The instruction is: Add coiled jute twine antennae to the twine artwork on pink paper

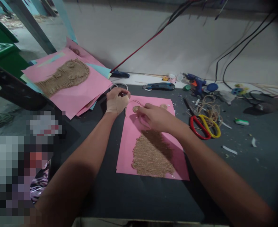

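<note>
A pink sheet (124, 154) lies on the dark table, its lower part covered by rows of glued-looking brown twine (150, 154). My right hand (156, 116) is over the sheet's upper half, fingers closed on a strand of twine at a small twine coil (136, 109). Another coil (163, 106) sits to the right, close to the sheet's top edge. My left hand (117, 101), with a tan wrap on its back and wrist, is at the sheet's upper left corner. Its fingers are pinched where a thin twine strand (136, 101) arcs across; the fingertips are partly hidden.
Red-and-yellow-handled scissors (202, 127) lie right of the sheet, beside tangled twine (208, 108). Behind are a box cutter (159, 86), a blue glue gun (197, 82) and a tape roll (122, 86). Pink sheets with a twine shape (68, 75) are stacked at left.
</note>
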### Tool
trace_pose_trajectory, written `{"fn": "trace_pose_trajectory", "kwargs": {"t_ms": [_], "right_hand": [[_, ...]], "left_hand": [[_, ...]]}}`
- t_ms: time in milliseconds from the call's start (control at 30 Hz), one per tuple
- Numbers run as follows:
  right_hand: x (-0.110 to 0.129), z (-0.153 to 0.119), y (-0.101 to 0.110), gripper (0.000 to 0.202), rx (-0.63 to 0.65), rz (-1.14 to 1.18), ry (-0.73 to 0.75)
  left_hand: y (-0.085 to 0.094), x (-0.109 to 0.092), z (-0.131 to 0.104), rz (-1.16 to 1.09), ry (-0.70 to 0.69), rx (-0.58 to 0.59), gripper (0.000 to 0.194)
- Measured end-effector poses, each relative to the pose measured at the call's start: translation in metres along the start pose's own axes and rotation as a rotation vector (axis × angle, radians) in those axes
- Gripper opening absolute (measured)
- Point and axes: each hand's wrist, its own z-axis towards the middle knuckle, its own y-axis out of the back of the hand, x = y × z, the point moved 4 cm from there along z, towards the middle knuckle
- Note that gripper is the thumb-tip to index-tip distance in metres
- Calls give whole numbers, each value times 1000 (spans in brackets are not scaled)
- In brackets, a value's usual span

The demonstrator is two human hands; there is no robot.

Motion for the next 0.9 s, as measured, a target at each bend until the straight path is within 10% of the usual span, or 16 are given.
{"fn": "trace_pose_trajectory", "kwargs": {"t_ms": [567,900], "right_hand": [[15,6,5,17,-165,115,-53],[41,51,-13,15,-47,25,-116]], "left_hand": [[4,-6,1,-23,64,30,7],[4,-6,1,-11,74,53,6]]}}
